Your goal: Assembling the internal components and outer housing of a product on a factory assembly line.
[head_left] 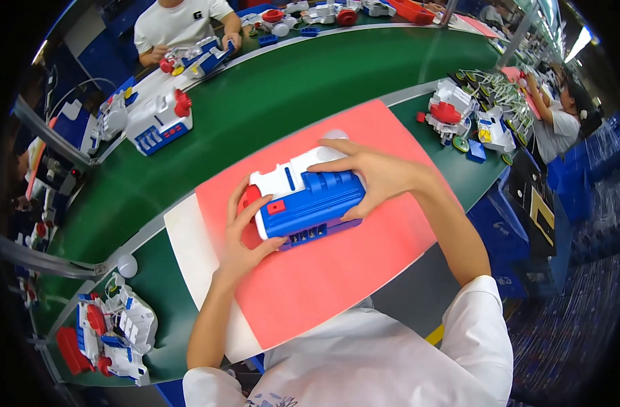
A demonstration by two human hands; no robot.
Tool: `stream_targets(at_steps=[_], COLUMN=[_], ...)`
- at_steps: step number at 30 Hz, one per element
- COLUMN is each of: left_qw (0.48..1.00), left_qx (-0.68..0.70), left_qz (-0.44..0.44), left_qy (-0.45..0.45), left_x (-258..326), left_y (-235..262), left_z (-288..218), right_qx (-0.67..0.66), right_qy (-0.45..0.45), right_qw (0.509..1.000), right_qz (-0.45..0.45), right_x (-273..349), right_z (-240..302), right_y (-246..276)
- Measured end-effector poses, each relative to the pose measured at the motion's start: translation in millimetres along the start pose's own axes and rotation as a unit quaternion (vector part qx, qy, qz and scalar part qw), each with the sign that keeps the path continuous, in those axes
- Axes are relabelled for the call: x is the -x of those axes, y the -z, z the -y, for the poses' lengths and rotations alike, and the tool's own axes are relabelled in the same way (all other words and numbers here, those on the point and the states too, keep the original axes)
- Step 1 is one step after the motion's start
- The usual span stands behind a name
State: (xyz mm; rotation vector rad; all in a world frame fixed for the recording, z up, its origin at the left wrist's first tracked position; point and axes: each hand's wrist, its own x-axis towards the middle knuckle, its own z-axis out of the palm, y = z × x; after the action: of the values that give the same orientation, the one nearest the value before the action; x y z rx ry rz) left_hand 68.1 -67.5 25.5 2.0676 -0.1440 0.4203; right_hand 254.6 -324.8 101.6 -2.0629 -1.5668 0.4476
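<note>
Clock directions read from the housing; 12 is the far side.

Item: one housing (pixel 313 209), white and blue with red at one end, between my two hands, over the mat. Long axis: roughly from between 8 and 9 to between 2 and 3. Whether it bears on the mat or sits just above, I cannot tell.

Item: my left hand (pixel 240 243), at the 8 o'clock end. Fingers bent round the red part, thumb at the near lower edge; the housing lies toward 2 from it.

Item: my right hand (pixel 381 175), at the 2 o'clock end. Fingers spread wide across the top, thumb on the near side; the housing lies toward 8 from it. Neither hand is nearer: both hold it.

Surface: pink-red mat (pixel 316 292), skewed, over a white board (pixel 188 251), on my green worktop (pixel 171 332).

Room: green belt (pixel 269 112) beyond, from 10 to 1; a white-blue unit (pixel 159 122) at 10; a co-worker (pixel 181 27) at 11; parts (pixel 447 112) heaped at 2; blue bin (pixel 503 210) at 3; loose shells (pixel 139 322) at 8, a white ball (pixel 127 266) just beside them.
</note>
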Motion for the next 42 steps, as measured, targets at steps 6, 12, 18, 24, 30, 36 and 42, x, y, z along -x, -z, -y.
stream_targets(at_steps=[6,12,18,24,30,36,42], left_qw=[1.0,0.999,0.999,0.992,0.994,0.995,0.991], left_qx=[-0.002,-0.004,-0.036,-0.113,-0.108,-0.095,-0.13], left_qz=[0.0,0.039,0.013,-0.007,0.01,0.029,0.012], left_qy=[-0.003,0.001,-0.013,-0.047,-0.026,0.012,-0.035], left_x=[7,5,6,10,9,2,6], left_y=[1,10,2,0,1,4,-1], left_z=[1,1,-3,5,-2,-19,-9], right_qx=[-0.065,-0.014,0.037,0.016,-0.035,-0.087,-0.086], right_qy=[0.022,-0.02,0.019,0.068,0.074,0.086,0.094], right_qw=[0.997,0.998,0.992,0.989,0.987,0.978,0.974], right_qz=[-0.04,-0.05,-0.116,-0.133,-0.136,-0.168,-0.188], right_x=[10,7,8,7,13,16,13], right_z=[-10,3,-2,-5,-13,-26,-24], right_y=[-25,-19,-22,-24,-37,-47,-42])
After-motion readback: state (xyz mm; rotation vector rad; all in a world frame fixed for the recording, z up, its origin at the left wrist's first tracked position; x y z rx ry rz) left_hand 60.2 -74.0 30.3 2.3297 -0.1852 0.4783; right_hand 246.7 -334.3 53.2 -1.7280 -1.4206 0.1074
